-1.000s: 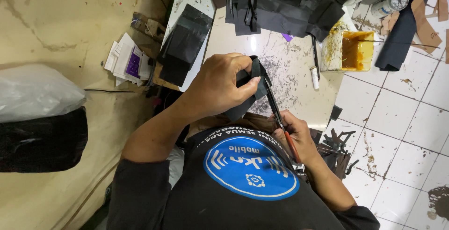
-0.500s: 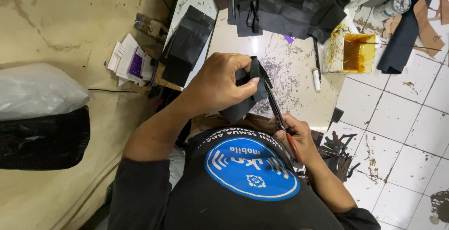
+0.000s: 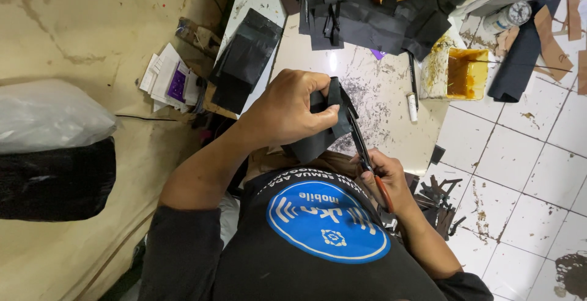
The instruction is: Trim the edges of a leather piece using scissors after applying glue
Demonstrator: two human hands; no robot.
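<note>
Left hand (image 3: 287, 110) gripped folded black fabric piece (image 3: 321, 131); right hand (image 3: 386, 177) closed on orange-handled scissors (image 3: 365, 154). Blades ran just beside left fingertips: nick likely if fabric slipped.

The left hand (image 3: 287, 110) covers most of the black piece (image 3: 318, 136) it grips. The scissors' blades (image 3: 358, 139) vanish behind that piece, their handles buried in the right hand (image 3: 388, 178). The top edge cuts off the black fabric pile (image 3: 367, 13).
</note>
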